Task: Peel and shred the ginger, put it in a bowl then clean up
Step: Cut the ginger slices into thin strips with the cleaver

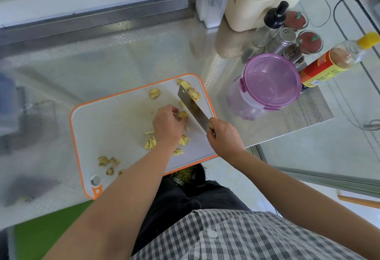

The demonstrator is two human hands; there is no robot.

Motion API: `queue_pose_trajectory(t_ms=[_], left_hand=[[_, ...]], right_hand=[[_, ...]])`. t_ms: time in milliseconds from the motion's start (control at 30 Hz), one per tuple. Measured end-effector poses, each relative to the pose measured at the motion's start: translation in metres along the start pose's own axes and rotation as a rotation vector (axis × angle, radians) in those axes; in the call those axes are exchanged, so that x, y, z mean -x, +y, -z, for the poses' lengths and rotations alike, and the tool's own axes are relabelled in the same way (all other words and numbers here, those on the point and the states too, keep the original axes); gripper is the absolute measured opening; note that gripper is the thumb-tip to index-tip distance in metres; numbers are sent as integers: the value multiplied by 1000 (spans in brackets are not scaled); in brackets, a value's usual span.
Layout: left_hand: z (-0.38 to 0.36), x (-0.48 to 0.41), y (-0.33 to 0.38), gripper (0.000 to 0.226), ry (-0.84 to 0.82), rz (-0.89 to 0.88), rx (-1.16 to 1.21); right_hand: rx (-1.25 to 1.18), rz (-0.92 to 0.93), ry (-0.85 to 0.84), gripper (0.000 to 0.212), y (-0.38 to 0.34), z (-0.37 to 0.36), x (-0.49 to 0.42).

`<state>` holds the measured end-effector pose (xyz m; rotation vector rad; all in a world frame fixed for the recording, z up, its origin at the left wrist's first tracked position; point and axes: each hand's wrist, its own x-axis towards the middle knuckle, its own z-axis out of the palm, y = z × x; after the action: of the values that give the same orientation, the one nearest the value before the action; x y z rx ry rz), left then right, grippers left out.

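Observation:
A white cutting board with an orange rim [107, 120] lies on the steel counter. My left hand [167, 125] presses a peeled ginger piece [183, 114] onto the board with its fingertips. My right hand [223, 136] grips the handle of a cleaver [192, 106], whose blade stands just right of that piece. Cut ginger strips [151, 142] lie under and beside my left wrist. Unpeeled ginger chunks [191, 91] sit behind the blade, another ginger chunk [154, 93] sits further left, and peel scraps [107, 162] lie at the board's near left.
A purple lidded container [269, 80] stands right of the board. Behind it are a sauce bottle [333, 61], spice shakers [284, 37] and a cream basket of packets [265, 6]. The counter's front edge runs just under the board's near corner.

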<state>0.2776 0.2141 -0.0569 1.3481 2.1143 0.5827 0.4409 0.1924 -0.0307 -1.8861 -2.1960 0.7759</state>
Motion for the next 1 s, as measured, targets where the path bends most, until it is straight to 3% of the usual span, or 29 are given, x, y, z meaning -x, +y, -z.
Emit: queue_pose_trajectory(t_ms=[367,1000], left_hand=[[-4,-8,8,17,-64,-166,-259],[-3,6,3,23,-87,-209,-229]], right_hand=[[50,39,-87,18,8,9,-9],[55,39,-120,17,5,12,-3]])
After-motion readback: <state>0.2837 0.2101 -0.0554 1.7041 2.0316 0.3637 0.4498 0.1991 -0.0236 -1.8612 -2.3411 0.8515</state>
